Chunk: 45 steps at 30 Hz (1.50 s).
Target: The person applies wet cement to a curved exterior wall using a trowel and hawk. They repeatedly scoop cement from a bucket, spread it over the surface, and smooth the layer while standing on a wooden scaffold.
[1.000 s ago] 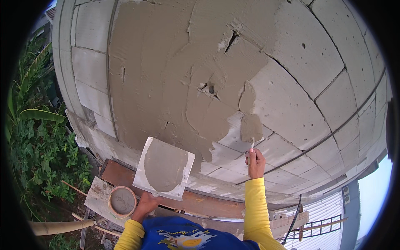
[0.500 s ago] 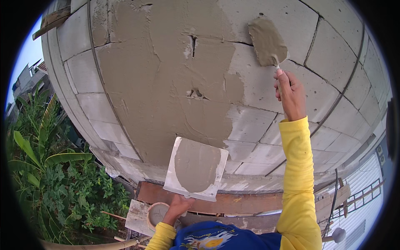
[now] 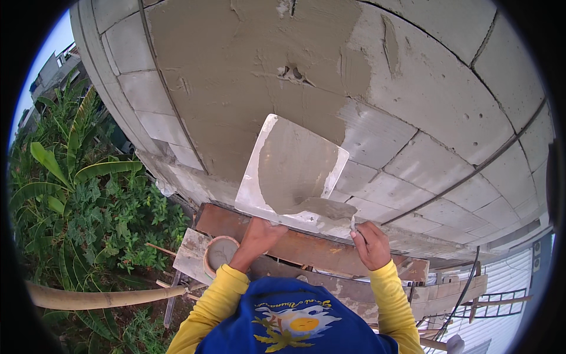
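My left hand (image 3: 257, 241) is closed under the near edge of a white plasterer's hawk (image 3: 252, 186), its grip mostly hidden. Grey wet mortar (image 3: 298, 156) covers much of the hawk. My right hand (image 3: 371, 243) grips the handle of a mortar-coated trowel (image 3: 327, 207). The trowel's blade lies at the hawk's near right edge, against the mortar. Beyond the hawk stands a block wall (image 3: 436, 112), its left middle part coated with wet grey plaster (image 3: 230, 88). A fresh streak of mortar (image 3: 390, 44) sits on the bare blocks to the right.
Wooden planks (image 3: 318, 251) run along the wall's foot. A round tub (image 3: 207, 259) of mortar stands on a board by my left wrist. A bamboo pole (image 3: 100, 295) crosses at lower left, over green plants (image 3: 118, 218). A dark ladder-like frame (image 3: 501, 305) lies at lower right.
My right hand has brought the trowel down from the upper wall to the hawk, leaving a mortar streak on the blocks. The hawk appears higher in view, and the view has shifted downward.
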### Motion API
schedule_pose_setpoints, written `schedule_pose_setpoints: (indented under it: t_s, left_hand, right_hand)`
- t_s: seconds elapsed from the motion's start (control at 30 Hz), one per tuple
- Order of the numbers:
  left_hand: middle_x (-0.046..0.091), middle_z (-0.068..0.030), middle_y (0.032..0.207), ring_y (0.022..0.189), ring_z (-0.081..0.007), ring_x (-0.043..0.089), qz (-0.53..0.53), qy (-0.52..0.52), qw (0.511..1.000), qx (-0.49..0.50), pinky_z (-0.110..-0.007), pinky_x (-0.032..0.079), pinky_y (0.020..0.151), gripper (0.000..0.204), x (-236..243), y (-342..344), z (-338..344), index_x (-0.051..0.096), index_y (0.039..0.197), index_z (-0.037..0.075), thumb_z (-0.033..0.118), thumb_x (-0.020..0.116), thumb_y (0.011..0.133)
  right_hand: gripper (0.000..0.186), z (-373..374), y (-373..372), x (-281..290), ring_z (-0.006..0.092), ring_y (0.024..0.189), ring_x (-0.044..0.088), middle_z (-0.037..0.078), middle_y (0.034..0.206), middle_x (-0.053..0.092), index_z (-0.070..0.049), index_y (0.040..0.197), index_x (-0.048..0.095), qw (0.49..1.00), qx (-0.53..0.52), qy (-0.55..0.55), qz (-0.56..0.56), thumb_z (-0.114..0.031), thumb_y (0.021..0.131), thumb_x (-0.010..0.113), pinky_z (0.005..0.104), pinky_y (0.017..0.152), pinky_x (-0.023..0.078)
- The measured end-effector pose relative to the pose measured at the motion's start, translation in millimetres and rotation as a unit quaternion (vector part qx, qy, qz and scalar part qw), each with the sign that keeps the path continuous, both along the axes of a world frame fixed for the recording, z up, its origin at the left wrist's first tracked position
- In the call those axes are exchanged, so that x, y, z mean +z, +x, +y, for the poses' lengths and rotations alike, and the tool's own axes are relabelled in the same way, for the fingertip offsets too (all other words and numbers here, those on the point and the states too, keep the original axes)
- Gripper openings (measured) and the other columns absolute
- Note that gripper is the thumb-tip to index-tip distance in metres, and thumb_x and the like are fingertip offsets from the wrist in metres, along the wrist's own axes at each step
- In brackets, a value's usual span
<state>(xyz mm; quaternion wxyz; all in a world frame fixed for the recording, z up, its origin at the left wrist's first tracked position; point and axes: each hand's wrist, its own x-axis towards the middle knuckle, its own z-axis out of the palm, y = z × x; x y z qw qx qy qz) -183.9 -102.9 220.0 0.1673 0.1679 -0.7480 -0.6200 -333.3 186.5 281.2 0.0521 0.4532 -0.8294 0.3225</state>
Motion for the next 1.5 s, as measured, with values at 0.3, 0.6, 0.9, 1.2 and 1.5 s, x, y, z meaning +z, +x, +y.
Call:
schedule_pose_setpoints:
  t_s: [0.3,0.6,0.9,1.2,1.5]
  left_hand:
    - [0.074,-0.0198,0.123,0.114,-0.0336,0.071,0.011,-0.131,0.990,-0.042,-0.041,0.054,0.099,0.043,23,-1,30,0.068,0.126,-0.003,0.013,0.078,0.087]
    - [0.073,-0.0142,0.125,0.115,-0.0231,0.067,-0.003,0.031,0.999,-0.029,-0.039,0.053,0.101,0.046,40,10,-3,0.065,0.129,-0.005,0.011,0.077,0.088]
    - [0.069,-0.0159,0.135,0.122,-0.0262,0.066,0.056,-0.007,0.994,-0.096,-0.038,0.051,0.107,0.058,21,32,4,0.059,0.138,-0.004,0.009,0.080,0.086]
    - [0.067,-0.0136,0.137,0.127,-0.0238,0.063,-0.066,0.194,0.978,0.037,-0.036,0.048,0.111,0.063,-77,90,-17,0.056,0.142,-0.004,0.005,0.080,0.085]
    - [0.070,-0.0098,0.109,0.082,-0.0177,0.068,-0.094,0.259,0.956,0.102,-0.033,0.056,0.068,0.050,-96,114,-43,0.060,0.130,-0.002,0.003,0.078,0.083]
  right_hand:
    - [0.023,-32,-43,38,0.0388,0.083,0.066,0.019,0.100,0.068,0.004,0.107,0.070,0.969,-0.144,-0.137,0.148,-0.010,0.091,0.078,0.0441,0.072,0.054]
    - [0.035,6,-32,-20,0.0348,0.093,0.066,0.016,0.106,0.067,0.001,0.106,0.069,0.960,0.022,-0.053,0.274,0.000,0.073,0.078,0.0460,0.083,0.051]
    - [0.017,-71,-94,112,0.0401,0.086,0.062,0.020,0.100,0.064,0.003,0.108,0.068,0.945,-0.090,-0.190,0.252,-0.008,0.096,0.074,0.0455,0.075,0.050]
    - [0.028,-45,-141,267,0.0367,0.072,0.064,0.017,0.086,0.068,0.001,0.104,0.072,0.939,-0.196,-0.172,0.223,-0.026,0.105,0.069,0.0426,0.067,0.051]
    - [0.033,-100,-119,319,0.0403,0.079,0.067,0.016,0.087,0.068,-0.001,0.097,0.072,0.904,-0.089,0.069,0.411,-0.033,0.105,0.067,0.0471,0.070,0.053]
